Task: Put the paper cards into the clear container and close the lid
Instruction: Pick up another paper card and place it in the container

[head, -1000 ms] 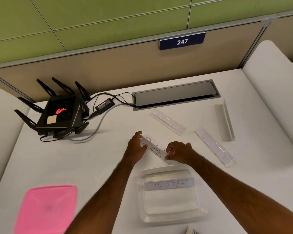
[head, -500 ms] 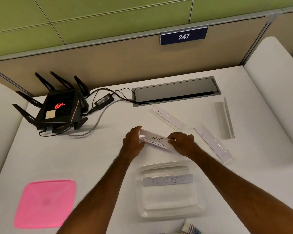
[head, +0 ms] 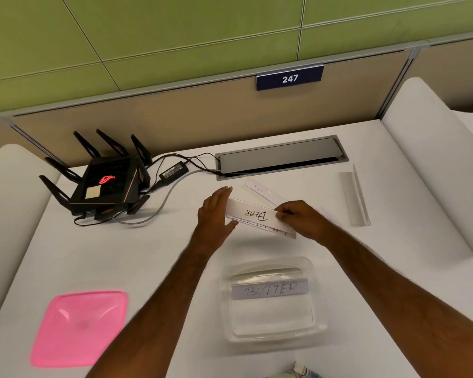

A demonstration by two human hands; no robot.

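Observation:
The clear container point(head: 318, 320) stands lidless near the table's front edge, with a card marked BUTTER point(head: 269, 289) lying inside. Behind it, my right hand point(head: 302, 221) pinches the right end of a white card marked BEAR point(head: 253, 214), raised over a clear card holder with a second card in it point(head: 260, 227). My left hand point(head: 213, 214) presses against the left end of that holder and card, fingers stretched out. The pink lid point(head: 79, 327) lies flat at the front left.
A black router point(head: 104, 181) with antennas and its cables sit at the back left. A grey cable hatch point(head: 280, 156) is set into the table. Another card holder point(head: 265, 193) lies behind my hands, and an empty clear holder point(head: 354, 196) lies to the right.
My right hand has drawn the BEAR card up and out of the holder, so its writing now faces me. My left hand stayed at the holder's left end.

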